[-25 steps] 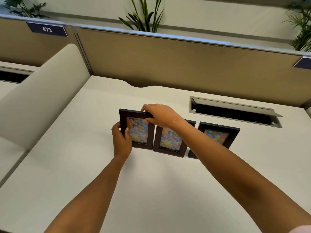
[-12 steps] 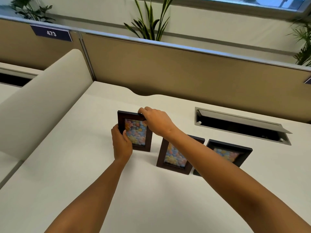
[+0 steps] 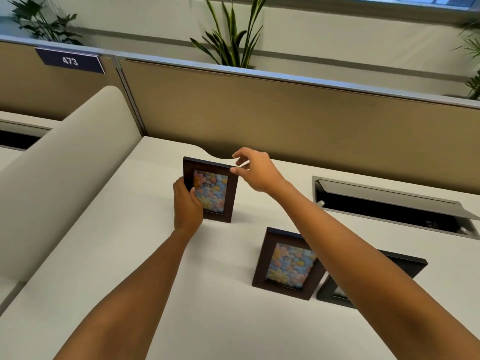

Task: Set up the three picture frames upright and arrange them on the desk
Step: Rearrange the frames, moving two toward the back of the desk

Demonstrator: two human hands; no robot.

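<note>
My left-hand fingers (image 3: 195, 196) wrap the left edge of the far frame (image 3: 211, 189), thumb on the front over the glass, so the left hand (image 3: 187, 207) is gripping it just left of centre. My right hand (image 3: 255, 170) is at the frame's top right corner, thumb and forefinger tips close together right at the corner; can't tell whether they're pinching it or only touching, other fingers spread loose above.

That frame stands upright on the white table (image 3: 124, 268), dark brown w/ a pastel flower pic facing me, near the notch in the table's back edge.

Lower right of centre: second frame (image 3: 287, 265), same dark brown, same flower pic, standing and leaning back a bit, well apart from the first. Just beside it on the right, third frame (image 3: 405, 266), black, mostly hidden behind my right forearm; looks tilted back, can't tell more.

Further out: open cable tray (image 3: 389, 201) in the table at right, tan partition (image 3: 285, 115) across the back w/ a "473" label (image 3: 70, 61) upper left, plants (image 3: 233, 32) behind it along the top.
</note>
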